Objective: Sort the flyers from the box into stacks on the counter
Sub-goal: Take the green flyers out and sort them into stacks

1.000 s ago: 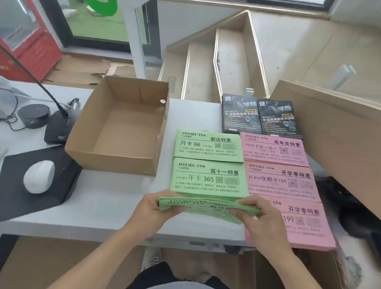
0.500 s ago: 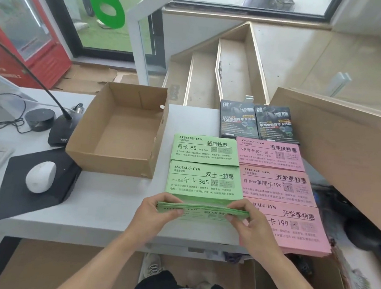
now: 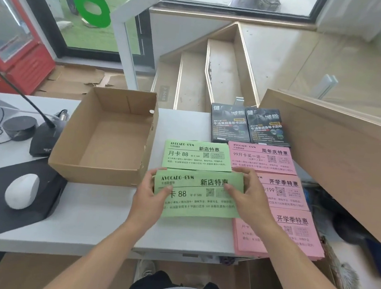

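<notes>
Two hands: both on one green bundle (image 3: pixel 197 194), everything else lies flat on the counter
Counter: white top (image 3: pixel 100 219), runs left to right right in front of the person, with a wooden panel (image 3: pixel 335 161) rising at its right end
Room: glass door and window at the back with green grass outside, a red cabinet (image 3: pixel 16 43) off to the left, pale wooden steps (image 3: pixel 213 77) behind the counter
Box: brown cardboard box (image 3: pixel 107 137), open on top, nothing visible inside, sits left of the flyers
Desk stuff: white mouse (image 3: pixel 22 190) on a black pad (image 3: pixel 16 200) at the left, black mic base (image 3: pixel 43 140) and a round black puck (image 3: pixel 19 127) behind it
Green stack: one green pile (image 3: pixel 196 155) just right of the box, the held bundle sits just in front of it
Pink stacks: three pink piles in a column right of the green ones, far (image 3: pixel 262 157), middle (image 3: pixel 282 190), near (image 3: pixel 287 235); near one hangs over the counter edge a bit
Dark flyers: two dark piles (image 3: pixel 247 125) side by side at the back, just behind the pink column
Left hand: left hand (image 3: pixel 149 200) grips the bundle's left end, thumb on top, fingers curled round the edge
Right hand: right hand (image 3: pixel 247 195) grips the right end, fingers over the far edge, thumb on the printed face
Bundle: held face up over the counter; can't tell if it's resting on anything underneath
</notes>
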Available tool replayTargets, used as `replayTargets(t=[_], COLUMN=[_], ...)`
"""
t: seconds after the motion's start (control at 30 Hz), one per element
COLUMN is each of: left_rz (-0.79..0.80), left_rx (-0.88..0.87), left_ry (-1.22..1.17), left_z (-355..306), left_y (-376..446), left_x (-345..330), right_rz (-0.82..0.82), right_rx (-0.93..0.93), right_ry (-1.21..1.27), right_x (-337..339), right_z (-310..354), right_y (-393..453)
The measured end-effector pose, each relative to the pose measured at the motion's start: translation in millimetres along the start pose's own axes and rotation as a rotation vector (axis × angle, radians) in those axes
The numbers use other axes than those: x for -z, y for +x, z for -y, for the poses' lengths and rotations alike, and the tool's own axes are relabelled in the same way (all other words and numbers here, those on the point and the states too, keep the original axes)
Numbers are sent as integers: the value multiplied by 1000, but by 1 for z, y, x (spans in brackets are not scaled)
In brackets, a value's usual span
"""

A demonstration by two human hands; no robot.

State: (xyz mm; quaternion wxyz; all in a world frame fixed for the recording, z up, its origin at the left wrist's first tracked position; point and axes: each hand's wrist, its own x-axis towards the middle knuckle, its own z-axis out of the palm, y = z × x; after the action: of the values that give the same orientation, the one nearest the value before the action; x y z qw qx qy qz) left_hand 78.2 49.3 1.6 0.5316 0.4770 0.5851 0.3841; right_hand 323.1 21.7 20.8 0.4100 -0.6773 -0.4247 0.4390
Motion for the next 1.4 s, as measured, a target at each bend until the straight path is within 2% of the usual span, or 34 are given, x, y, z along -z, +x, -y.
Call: replayTargets(t=[0.07, 0.23, 0.43, 0.5, 0.6, 0.67, 0.73, 0.83, 1.0, 1.4], left_rz=[-27, -53, -17, 21, 119, 203, 252, 217, 162, 218], left_rx=[18, 21, -50, -85, -28, 57, 63, -21, -16, 21], left_ry=[32, 294, 464, 554, 607, 591, 628, 656, 581, 583], left_z=[1, 0, 16, 19, 26, 30, 34, 40, 39, 32], left_y=[15, 34, 42, 35, 27, 27, 29, 34, 42, 52], left_x=[-6, -16, -13, -14, -14, -11, -9, -10, -11, -8], right_rz=[-37, -119, -247, -286, -126, 49, 146, 114, 129, 106], right_rx=[-26, -62, 117, 226, 180, 123, 101, 110, 79, 88], right_ry=[-107, -240, -706, -759, -722, -770, -836, -822, -830, -871], right_x=[-5, -19, -28, -28, -22, -18, -17, -20, -24, -24], right_z=[5, -5, -27, -29, -31, -36, -40, -37, -29, -26], right_y=[18, 44, 37, 29, 18, 9, 7, 12, 21, 21])
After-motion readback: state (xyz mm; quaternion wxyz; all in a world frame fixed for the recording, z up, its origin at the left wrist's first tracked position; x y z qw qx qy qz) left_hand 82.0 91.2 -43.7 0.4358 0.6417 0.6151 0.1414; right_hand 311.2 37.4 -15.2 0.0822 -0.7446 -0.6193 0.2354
